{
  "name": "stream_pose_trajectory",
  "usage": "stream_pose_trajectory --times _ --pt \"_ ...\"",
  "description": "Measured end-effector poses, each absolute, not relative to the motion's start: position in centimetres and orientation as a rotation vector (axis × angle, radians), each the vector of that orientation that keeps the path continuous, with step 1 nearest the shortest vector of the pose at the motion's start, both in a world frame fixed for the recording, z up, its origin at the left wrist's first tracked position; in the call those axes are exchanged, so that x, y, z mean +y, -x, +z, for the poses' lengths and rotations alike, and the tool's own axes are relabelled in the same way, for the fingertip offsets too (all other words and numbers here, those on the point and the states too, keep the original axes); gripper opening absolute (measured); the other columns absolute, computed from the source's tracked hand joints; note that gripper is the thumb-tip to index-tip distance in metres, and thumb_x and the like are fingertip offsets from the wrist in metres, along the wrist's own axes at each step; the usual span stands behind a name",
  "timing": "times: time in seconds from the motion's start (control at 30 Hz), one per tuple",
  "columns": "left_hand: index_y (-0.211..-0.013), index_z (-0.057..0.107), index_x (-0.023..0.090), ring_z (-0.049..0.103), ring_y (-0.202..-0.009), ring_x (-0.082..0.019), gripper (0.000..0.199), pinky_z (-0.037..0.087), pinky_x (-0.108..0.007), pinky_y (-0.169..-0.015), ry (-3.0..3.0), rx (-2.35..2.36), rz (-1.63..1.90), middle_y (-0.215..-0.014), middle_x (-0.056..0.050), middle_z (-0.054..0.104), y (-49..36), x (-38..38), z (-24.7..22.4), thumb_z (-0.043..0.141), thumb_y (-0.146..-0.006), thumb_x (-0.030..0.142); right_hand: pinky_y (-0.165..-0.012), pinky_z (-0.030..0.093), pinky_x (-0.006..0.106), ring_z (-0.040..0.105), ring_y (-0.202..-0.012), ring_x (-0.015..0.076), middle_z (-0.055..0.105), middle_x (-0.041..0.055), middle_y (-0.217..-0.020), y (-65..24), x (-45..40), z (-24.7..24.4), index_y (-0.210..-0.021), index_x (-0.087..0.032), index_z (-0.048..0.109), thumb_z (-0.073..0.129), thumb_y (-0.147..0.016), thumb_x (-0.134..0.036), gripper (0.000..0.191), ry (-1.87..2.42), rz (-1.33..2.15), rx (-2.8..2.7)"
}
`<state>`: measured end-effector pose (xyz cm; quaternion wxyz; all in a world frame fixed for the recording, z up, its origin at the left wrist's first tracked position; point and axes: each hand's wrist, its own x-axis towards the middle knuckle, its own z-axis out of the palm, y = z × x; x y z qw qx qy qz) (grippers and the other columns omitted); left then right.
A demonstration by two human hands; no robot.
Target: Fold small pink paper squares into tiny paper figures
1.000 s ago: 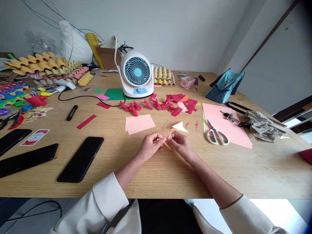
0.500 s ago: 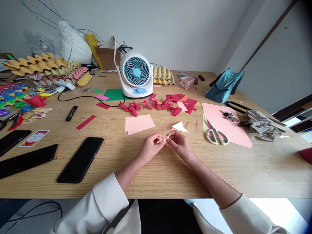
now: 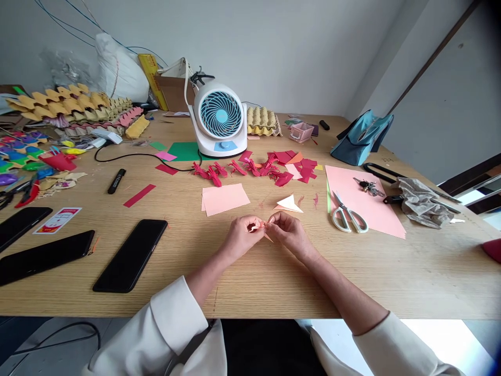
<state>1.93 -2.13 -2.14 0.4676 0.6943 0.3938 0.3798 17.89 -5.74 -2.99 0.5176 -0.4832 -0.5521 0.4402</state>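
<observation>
My left hand (image 3: 243, 236) and my right hand (image 3: 290, 235) meet over the table, fingertips pinched on one small piece of folded pink paper (image 3: 267, 236). Its far side and most of its folds are covered by my fingers. Just beyond my right hand lies a pale folded paper triangle (image 3: 288, 203). Flat pale pink paper rectangles (image 3: 225, 199) rest beyond my left hand. Farther back, a row of crumpled-looking red folded paper pieces (image 3: 237, 167) runs toward a heap of red paper scraps (image 3: 305, 168).
White-handled scissors (image 3: 349, 216) overlap a large pink sheet (image 3: 376, 214) on the right, near keys (image 3: 368, 187). A black phone (image 3: 131, 256) lies left of my forearm. A white fan (image 3: 219, 120) stands at the back, and a blue bag (image 3: 362, 137) at the back right.
Both hands stay together in nearly the same place. The pink paper has turned slightly between my fingertips, and a pointed end now shows below them.
</observation>
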Motion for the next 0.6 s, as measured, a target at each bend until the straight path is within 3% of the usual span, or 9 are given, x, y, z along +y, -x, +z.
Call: stream_pose_trajectory --times 0.17,0.33,0.43,0.6 --pt "-0.06 0.051 0.016 0.047 -0.063 -0.009 0.032 0.049 -0.019 -0.054 -1.294 0.869 0.854 -0.069 0.002 0.047 -1.5 -2.1 -1.3 0.07 -0.072 0.039 -0.069 0.051 0.032 0.061 -0.075 0.0175 0.065 0.0051 -0.085 -21.5 -5.8 -1.0 -0.096 -0.019 0.059 0.06 -0.087 -0.046 0.029 1.287 0.719 -1.453" --pt "-0.068 0.057 0.015 0.04 -0.057 -0.006 0.037 0.051 -0.017 -0.049 -1.16 0.843 0.851 -0.064 0.004 0.041 -1.2 -2.1 -0.8 0.076 -0.07 0.047 -0.08 0.05 0.043 0.063 -0.085 0.0257 0.061 0.0141 -0.103 -29.9 -6.2 -0.5 -0.105 -0.017 0.062 0.059 -0.083 -0.033 0.027 2.039 -0.077 -1.395" --pt "-0.071 0.059 0.014 0.04 -0.057 -0.005 0.039 0.051 -0.016 -0.046 -1.103 0.817 0.869 -0.068 0.003 0.046 -1.2 -2.0 -0.5 0.077 -0.069 0.048 -0.082 0.047 0.047 0.061 -0.095 0.0342 0.059 0.0205 -0.103 -33.2 -6.4 -1.3 -0.107 -0.013 0.064 0.058 -0.081 -0.033 0.033 2.485 -0.073 -1.261" --pt "-0.073 0.061 0.013 0.04 -0.055 -0.004 0.038 0.053 -0.018 -0.045 -1.071 0.796 0.896 -0.071 0.002 0.05 -1.1 -2.0 -0.2 0.076 -0.071 0.047 -0.083 0.046 0.044 0.061 -0.098 0.0355 0.061 0.0196 -0.098 -34.6 -6.9 -1.9 -0.104 -0.013 0.063 0.054 -0.082 -0.041 0.037 2.63 0.031 -1.2"
